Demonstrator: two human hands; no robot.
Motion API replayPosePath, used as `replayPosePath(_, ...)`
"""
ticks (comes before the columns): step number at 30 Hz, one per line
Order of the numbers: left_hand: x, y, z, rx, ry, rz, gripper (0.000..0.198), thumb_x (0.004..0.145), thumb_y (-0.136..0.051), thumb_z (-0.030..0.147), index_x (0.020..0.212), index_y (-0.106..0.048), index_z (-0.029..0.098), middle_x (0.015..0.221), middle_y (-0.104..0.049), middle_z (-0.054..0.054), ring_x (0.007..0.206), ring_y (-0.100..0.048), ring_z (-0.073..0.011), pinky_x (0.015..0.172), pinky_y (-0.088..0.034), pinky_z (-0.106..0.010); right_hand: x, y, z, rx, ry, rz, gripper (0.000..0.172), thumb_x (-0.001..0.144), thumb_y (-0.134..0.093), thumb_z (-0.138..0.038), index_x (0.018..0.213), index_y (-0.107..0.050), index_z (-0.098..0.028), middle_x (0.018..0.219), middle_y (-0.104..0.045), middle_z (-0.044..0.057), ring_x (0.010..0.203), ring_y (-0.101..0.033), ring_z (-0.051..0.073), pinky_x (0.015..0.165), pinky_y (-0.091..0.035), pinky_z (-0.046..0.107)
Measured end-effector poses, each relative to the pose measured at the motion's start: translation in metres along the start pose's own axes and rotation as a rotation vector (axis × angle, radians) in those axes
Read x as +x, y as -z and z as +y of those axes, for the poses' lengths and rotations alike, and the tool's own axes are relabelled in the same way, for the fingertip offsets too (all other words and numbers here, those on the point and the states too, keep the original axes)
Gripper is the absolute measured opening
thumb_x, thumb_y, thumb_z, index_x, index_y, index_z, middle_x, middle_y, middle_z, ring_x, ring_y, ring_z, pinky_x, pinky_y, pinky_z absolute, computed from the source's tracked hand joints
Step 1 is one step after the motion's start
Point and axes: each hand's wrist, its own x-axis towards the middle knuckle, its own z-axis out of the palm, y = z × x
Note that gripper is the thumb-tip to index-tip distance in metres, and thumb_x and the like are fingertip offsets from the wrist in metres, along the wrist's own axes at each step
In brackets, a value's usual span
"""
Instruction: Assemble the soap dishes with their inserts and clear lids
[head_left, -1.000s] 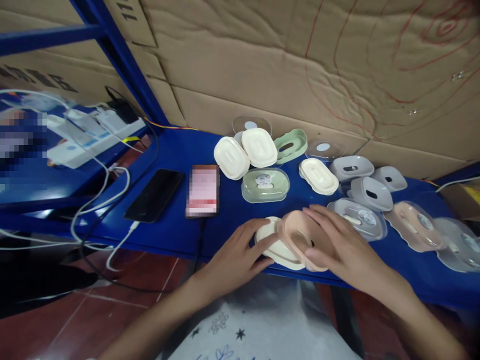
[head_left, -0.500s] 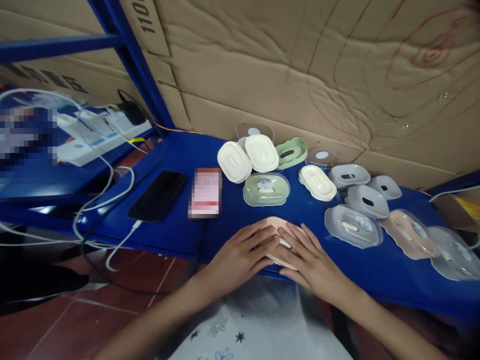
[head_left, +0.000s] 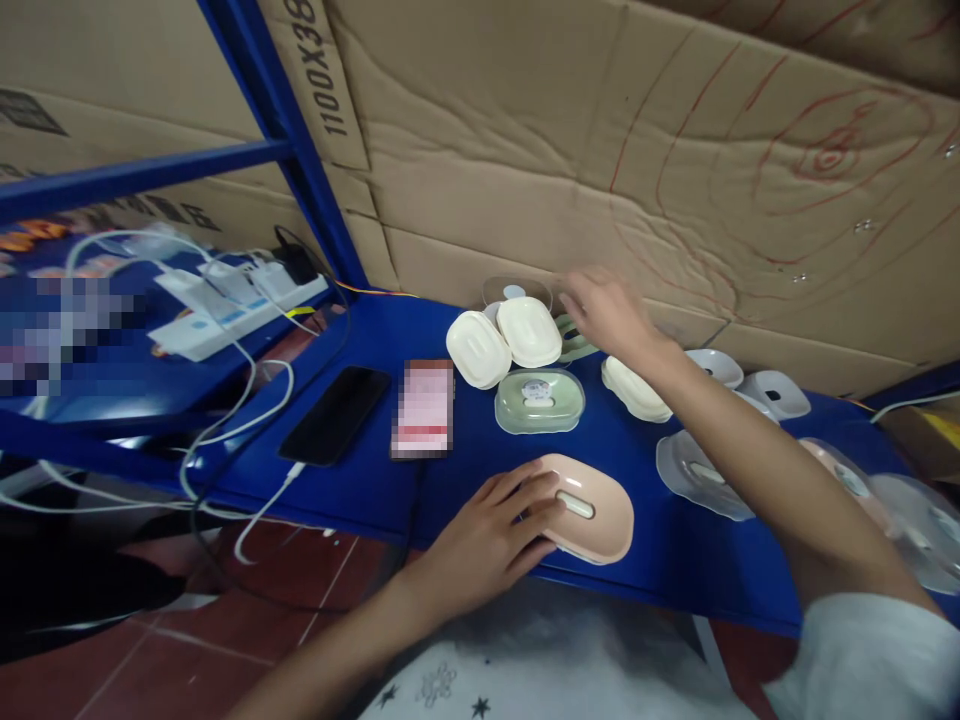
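Note:
A pink oval soap dish (head_left: 611, 515) with a pale slotted insert lies near the bench's front edge. My left hand (head_left: 499, 530) grips its left side, with fingers over the rim and the thumb at the near edge. My right hand (head_left: 607, 310) is raised at the back, blurred, fingers loosely apart and nothing visible in them. Below it is a green soap dish shell (head_left: 576, 340), partly hidden. Left of it are a clear lid (head_left: 491, 290) and two cream oval trays (head_left: 529, 332). A green soap dish with a clear lid (head_left: 540, 402) stands behind the pink one.
A third cream tray (head_left: 634, 390) and grey dish shells (head_left: 778, 395) lie to the right, with lidded dishes (head_left: 701, 475) partly behind my right forearm. Two phones (head_left: 334, 415) and a white cable (head_left: 255, 530) lie left. Cardboard (head_left: 487, 160) lines the back.
My right hand has left the pink soap dish and moved up and back, over the green shell. My left hand stays on the dish, whose inside now shows more. The view has shifted slightly.

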Motion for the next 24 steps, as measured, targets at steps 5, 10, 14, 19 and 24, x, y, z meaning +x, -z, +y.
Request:
replayPosePath(5, -0.001, 0.0, -0.002, 0.003, 0.003, -0.011, 0.039, 0.108, -0.062, 0.029, 0.146, -0.055, 0.023, 0.161, -0.054, -0.007, 0.157, -0.041, -0.0305, 0.121, -0.052, -0.052, 0.063, -0.036, -0.017, -0.113, -0.094, -0.127, 0.034, 0.103, -0.051, -0.019, 0.132, -0.065, -0.008, 0.13, -0.071, 0.022, 0.118, -0.064, 0.033, 0.1, -0.046, 0.043)
replayPosePath(10, -0.002, -0.002, -0.002, 0.02, -0.007, 0.019, 0.035, 0.108, -0.061, 0.03, 0.142, -0.058, 0.021, 0.157, -0.058, -0.009, 0.154, -0.046, -0.032, 0.118, -0.054, -0.053, 0.051, -0.025, -0.011, -0.175, -0.184, -0.061, 0.036, 0.102, -0.041, -0.011, 0.131, -0.061, -0.007, 0.136, -0.064, 0.024, 0.122, -0.06, 0.033, 0.095, -0.045, 0.042)
replayPosePath(14, -0.001, -0.002, 0.0, -0.029, -0.009, 0.043, 0.039, 0.106, -0.064, 0.026, 0.145, -0.056, 0.022, 0.154, -0.061, -0.01, 0.154, -0.047, -0.0299, 0.123, -0.051, -0.051, -0.013, 0.013, 0.004, -0.238, -0.292, -0.002, 0.037, 0.103, -0.039, -0.017, 0.135, -0.058, -0.012, 0.129, -0.065, 0.02, 0.109, -0.064, 0.033, 0.083, -0.05, 0.04)
replayPosePath(19, -0.005, -0.003, 0.001, -0.163, 0.125, 0.098, 0.072, 0.101, -0.074, 0.034, 0.163, -0.037, 0.029, 0.166, -0.045, -0.014, 0.15, -0.052, -0.0333, 0.119, -0.055, -0.054, -0.158, 0.038, -0.011, -0.165, -0.072, 0.189, 0.051, 0.102, -0.039, -0.01, 0.149, -0.058, -0.022, 0.121, -0.066, 0.015, 0.111, -0.067, 0.031, 0.089, -0.058, 0.045)
replayPosePath(24, -0.009, -0.008, -0.001, -0.251, 0.266, 0.11, 0.091, 0.099, -0.076, 0.043, 0.17, -0.019, 0.038, 0.175, -0.028, -0.016, 0.149, -0.054, -0.0376, 0.114, -0.058, -0.058, -0.254, 0.014, -0.058, 0.177, 0.173, 0.184, 0.063, 0.101, -0.05, -0.006, 0.159, -0.051, -0.027, 0.126, -0.069, 0.012, 0.135, -0.061, 0.03, 0.112, -0.055, 0.052)
